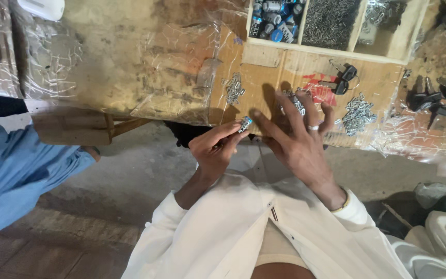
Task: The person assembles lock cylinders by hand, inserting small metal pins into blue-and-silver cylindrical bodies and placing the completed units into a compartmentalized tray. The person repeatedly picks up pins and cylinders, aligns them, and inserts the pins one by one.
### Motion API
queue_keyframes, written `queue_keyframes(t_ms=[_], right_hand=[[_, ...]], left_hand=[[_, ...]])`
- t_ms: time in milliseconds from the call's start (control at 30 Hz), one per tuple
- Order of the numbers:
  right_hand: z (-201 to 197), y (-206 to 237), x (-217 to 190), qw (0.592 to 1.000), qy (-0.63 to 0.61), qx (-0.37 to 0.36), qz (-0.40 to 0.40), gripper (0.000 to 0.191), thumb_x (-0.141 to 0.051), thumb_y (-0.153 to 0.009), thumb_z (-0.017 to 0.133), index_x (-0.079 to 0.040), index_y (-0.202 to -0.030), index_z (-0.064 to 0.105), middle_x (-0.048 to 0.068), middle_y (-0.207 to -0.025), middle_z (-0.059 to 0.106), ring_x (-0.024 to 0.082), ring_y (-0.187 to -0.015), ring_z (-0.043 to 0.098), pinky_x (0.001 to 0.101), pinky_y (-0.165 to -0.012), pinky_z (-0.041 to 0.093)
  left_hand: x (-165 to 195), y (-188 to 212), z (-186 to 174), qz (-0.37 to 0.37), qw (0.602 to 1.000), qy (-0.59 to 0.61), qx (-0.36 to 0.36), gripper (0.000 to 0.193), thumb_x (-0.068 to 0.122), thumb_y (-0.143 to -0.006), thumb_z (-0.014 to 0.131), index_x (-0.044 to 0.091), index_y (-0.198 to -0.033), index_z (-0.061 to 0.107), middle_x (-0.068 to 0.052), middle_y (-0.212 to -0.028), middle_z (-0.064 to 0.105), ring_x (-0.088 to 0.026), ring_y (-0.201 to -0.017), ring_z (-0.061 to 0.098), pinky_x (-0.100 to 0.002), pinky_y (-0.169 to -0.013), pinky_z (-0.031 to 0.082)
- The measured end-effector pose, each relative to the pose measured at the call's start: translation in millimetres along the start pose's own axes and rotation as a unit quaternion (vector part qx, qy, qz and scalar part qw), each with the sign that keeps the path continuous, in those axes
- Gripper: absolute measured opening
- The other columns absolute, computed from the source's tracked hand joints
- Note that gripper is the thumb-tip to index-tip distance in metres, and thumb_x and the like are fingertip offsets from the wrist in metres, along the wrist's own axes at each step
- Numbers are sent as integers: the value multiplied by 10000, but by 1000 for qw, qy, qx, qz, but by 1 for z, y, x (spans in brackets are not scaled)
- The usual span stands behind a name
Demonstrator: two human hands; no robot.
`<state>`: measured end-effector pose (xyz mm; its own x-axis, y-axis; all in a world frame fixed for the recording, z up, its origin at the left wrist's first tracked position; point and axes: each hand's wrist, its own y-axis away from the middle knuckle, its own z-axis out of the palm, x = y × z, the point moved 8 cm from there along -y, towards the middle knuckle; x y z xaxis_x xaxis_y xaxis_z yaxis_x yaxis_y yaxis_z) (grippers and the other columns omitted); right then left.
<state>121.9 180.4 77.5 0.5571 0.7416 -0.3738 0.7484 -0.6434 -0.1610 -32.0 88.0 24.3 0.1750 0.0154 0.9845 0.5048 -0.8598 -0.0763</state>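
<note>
Three compartments of the wooden tray [264,47] hold blue-capped cylinders [277,20], dark pins [329,20] and, perhaps, metal clips. The left hand [215,150] pinches a small cylinder [245,124], tilted up-right, at the table edge. The right hand [298,137] spreads over loose metal parts [296,101].

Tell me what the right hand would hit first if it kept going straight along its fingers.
Likely the small pile of metal parts right at the right hand's fingertips; beyond lie the black-headed keys. Depth is hard to judge.
</note>
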Motion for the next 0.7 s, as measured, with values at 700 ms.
queue_keyframes(t_ms=[700], right_hand=[[-2, 19, 22, 955, -253, 83, 134, 332, -60, -831, 860, -73, -1124, 705, -11, -935, 766, 121, -880, 688, 321, -978, 360]], left_hand=[[19, 0, 34, 167, 973, -151, -56, 215, -29, -854, 827, 33, -1053, 775, -93, -1064, 792, -192, -858, 794, -287, -691, 633]])
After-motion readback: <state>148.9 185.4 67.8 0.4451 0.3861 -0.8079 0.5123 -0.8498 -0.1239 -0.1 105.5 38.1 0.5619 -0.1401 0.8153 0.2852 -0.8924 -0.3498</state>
